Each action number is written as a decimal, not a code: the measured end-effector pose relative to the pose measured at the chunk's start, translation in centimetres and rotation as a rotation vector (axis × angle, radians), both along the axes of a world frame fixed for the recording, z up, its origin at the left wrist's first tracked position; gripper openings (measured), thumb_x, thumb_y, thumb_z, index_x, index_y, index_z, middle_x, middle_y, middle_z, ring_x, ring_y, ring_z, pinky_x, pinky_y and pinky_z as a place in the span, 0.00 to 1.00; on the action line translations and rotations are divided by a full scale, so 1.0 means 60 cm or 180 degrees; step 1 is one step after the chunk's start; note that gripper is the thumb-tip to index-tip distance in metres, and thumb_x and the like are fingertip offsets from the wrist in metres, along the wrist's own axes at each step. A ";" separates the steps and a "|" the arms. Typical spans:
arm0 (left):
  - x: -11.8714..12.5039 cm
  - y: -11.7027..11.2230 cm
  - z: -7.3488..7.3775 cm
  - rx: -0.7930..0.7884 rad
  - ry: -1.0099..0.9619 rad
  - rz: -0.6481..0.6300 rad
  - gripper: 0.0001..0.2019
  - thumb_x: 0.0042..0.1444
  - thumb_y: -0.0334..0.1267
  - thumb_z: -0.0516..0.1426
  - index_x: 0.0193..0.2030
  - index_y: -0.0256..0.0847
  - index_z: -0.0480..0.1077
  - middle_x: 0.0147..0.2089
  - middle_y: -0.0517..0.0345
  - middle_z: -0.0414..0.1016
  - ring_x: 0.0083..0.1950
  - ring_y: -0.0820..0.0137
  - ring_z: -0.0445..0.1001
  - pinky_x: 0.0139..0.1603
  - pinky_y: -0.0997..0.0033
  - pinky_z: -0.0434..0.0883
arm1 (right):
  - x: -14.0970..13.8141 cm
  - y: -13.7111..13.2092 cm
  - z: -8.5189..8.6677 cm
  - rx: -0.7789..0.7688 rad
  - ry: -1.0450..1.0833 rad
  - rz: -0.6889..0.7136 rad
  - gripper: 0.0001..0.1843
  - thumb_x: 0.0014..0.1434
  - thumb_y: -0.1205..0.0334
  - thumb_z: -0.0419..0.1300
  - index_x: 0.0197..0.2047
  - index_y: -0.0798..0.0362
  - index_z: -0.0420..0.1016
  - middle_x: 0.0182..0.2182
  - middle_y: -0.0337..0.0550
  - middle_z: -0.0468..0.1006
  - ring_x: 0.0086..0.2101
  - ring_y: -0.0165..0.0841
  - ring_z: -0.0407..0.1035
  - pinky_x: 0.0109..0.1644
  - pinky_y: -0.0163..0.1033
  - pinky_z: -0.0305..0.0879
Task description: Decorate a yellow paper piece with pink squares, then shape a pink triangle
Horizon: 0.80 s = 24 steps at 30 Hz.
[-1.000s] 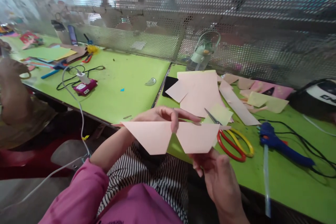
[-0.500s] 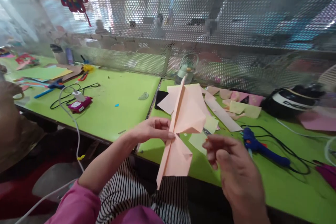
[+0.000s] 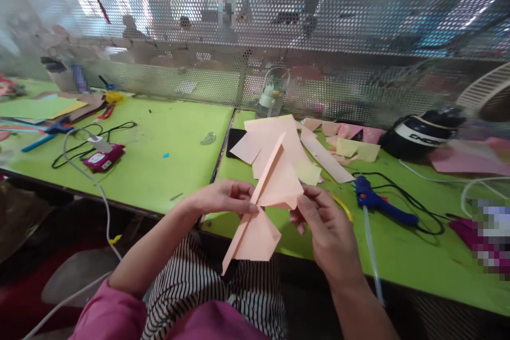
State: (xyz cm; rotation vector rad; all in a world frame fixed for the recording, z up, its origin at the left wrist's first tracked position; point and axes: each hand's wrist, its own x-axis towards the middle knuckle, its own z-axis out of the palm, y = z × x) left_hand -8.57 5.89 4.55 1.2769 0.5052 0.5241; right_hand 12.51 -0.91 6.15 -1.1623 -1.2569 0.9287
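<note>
A folded peach paper piece (image 3: pixel 257 236) is held in the air above my lap, with a long narrow folded strip along its left side and two wing-like flaps to the right. My left hand (image 3: pixel 227 197) pinches the strip near its middle, thumb on top. At the upper flap's right corner, my right hand (image 3: pixel 324 223) grips the paper between thumb and fingers. Behind it, more cut peach paper sheets (image 3: pixel 255 141) lie on the green table, with a pale yellow scrap (image 3: pixel 308 172) beside them.
A blue glue gun (image 3: pixel 386 204) with its cord lies to the right. Farther back stand a pale green bottle (image 3: pixel 273 98) and a black round object with a white band (image 3: pixel 422 130). At left are a magenta box (image 3: pixel 104 158) and cables. A perforated metal screen (image 3: pixel 179 37) borders the table.
My right hand has moved left and taken hold of the upper flap's corner. The folded paper has tilted further right at its top. The view has shifted down and to the right.
</note>
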 end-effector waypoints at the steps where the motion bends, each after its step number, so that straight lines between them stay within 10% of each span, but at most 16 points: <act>1: 0.001 0.001 -0.001 0.0005 -0.0039 0.0012 0.09 0.52 0.37 0.66 0.35 0.36 0.73 0.32 0.59 0.76 0.32 0.77 0.72 0.36 0.75 0.69 | 0.001 0.000 -0.002 0.0032 0.0012 0.0025 0.15 0.58 0.47 0.64 0.41 0.48 0.74 0.23 0.35 0.72 0.23 0.26 0.64 0.20 0.29 0.59; 8: 0.004 0.006 -0.004 0.0187 -0.0386 0.0276 0.10 0.52 0.40 0.67 0.35 0.38 0.74 0.33 0.59 0.77 0.34 0.75 0.74 0.41 0.72 0.71 | 0.005 -0.005 -0.003 0.0390 -0.0175 0.0094 0.11 0.60 0.50 0.63 0.41 0.46 0.75 0.28 0.36 0.75 0.25 0.26 0.66 0.24 0.30 0.62; 15: 0.012 0.014 -0.008 0.0917 -0.1462 0.0946 0.06 0.55 0.42 0.66 0.32 0.43 0.79 0.53 0.53 0.76 0.57 0.62 0.71 0.58 0.61 0.68 | 0.008 0.000 -0.002 0.0902 -0.0880 -0.0181 0.08 0.62 0.57 0.62 0.45 0.44 0.75 0.41 0.40 0.75 0.36 0.30 0.70 0.40 0.35 0.69; 24: 0.010 0.021 -0.031 0.1156 -0.1497 0.1305 0.05 0.53 0.41 0.66 0.28 0.47 0.79 0.55 0.60 0.71 0.54 0.63 0.68 0.56 0.56 0.69 | 0.008 -0.001 -0.014 0.0979 -0.1016 -0.0202 0.09 0.63 0.60 0.61 0.47 0.44 0.73 0.42 0.40 0.72 0.37 0.29 0.68 0.41 0.34 0.68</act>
